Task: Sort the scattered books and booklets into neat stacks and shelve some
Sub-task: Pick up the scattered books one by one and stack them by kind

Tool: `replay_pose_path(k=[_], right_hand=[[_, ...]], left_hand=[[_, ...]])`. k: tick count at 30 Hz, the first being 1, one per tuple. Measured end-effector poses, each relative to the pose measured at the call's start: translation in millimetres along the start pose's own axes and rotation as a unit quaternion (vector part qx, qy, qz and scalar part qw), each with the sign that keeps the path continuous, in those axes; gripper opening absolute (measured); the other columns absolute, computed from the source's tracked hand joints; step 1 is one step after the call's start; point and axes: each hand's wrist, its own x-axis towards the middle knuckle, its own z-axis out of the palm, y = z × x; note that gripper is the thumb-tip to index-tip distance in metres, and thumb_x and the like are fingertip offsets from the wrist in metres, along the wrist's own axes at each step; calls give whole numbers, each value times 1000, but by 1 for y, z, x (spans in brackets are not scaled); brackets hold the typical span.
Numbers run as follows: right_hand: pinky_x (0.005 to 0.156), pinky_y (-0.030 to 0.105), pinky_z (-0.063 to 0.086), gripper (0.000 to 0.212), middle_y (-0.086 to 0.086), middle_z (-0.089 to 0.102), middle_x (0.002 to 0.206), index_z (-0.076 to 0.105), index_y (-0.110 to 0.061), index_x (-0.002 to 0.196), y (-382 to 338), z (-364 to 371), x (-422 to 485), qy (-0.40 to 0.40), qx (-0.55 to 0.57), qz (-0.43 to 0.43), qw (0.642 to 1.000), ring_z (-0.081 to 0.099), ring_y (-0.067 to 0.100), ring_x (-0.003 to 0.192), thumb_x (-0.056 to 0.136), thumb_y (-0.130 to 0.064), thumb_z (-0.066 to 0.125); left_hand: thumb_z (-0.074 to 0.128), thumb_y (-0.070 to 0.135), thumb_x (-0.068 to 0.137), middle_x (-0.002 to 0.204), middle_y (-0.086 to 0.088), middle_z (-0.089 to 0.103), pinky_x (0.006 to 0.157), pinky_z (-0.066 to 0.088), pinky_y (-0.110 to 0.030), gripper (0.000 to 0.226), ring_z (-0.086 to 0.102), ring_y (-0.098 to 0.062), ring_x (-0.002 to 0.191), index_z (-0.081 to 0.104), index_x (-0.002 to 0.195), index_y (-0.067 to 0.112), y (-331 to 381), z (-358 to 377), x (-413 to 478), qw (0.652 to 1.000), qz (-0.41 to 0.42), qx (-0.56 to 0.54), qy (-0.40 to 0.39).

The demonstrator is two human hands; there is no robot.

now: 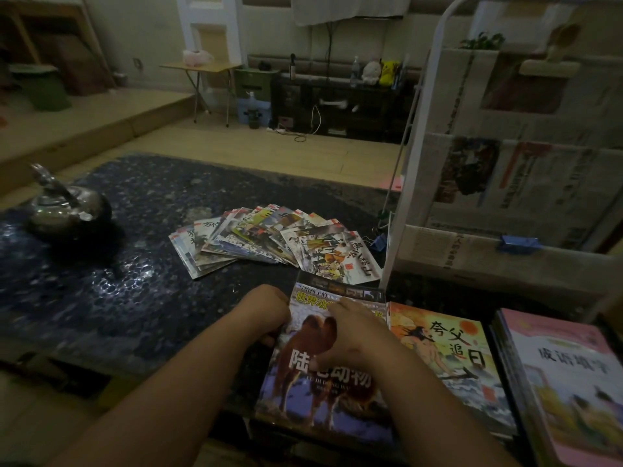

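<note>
A camel-cover book (313, 392) lies at the near edge of the dark table (135, 298). My left hand (266, 311) grips its left edge, fingers curled round the side. My right hand (350, 335) rests on the cover, fingers bent, pressing down. To its right sits a stack topped by an orange-cover book (448, 362), and further right a stack topped by a pink-cover book (569, 382). A fan of several thin booklets (269, 241) is spread across the table behind them.
A metal teapot (64, 207) stands at the table's left. A white rack (505, 183) lined with newspaper rises at the right, with blue clips (519, 244) on it. Beyond lie wooden floor, a folding table (202, 67) and a dark cabinet (340, 102).
</note>
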Motion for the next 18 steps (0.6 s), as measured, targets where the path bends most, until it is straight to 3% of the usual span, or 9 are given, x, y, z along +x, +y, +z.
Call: replay_pose_path(k=[4,7,9,13,18], right_hand=[[120,50,16,122,1,7,164,16,-22,156,-1,0,0,0,-4,3,1000,6,26,150,61,-67,79],[120,49,18,118,2,12,163,21,-22,154,-1,-1,-1,9,-10,-2,1000,10,26,149,62,-66,79],[118,48,23,107,3,22,159,29,-23,151,-2,-3,-1,19,-10,-5,1000,18,26,146,65,-65,77],[105,45,38,71,1,44,137,50,-24,132,-2,-7,1,46,-7,-9,999,41,24,128,76,-65,66],[97,42,45,61,2,50,128,54,-20,127,2,-8,7,80,19,-4,997,49,23,116,83,-60,60]], left_hand=[[51,-12,79,74,-21,60,53,55,-40,24,57,-32,59,68,95,-6,-1,1,4,999,12,35,15],[51,-6,80,85,-18,67,67,59,-43,19,67,-34,74,66,91,-2,-2,4,8,997,26,64,40],[52,3,84,88,-12,65,75,58,-35,12,65,-28,81,63,87,9,-1,4,8,994,34,90,56],[55,13,81,83,-13,67,68,51,-32,19,62,-26,76,69,85,2,3,1,10,987,48,130,76],[58,24,88,100,-4,69,81,54,-35,20,64,-19,88,70,102,15,14,0,18,968,107,162,158]])
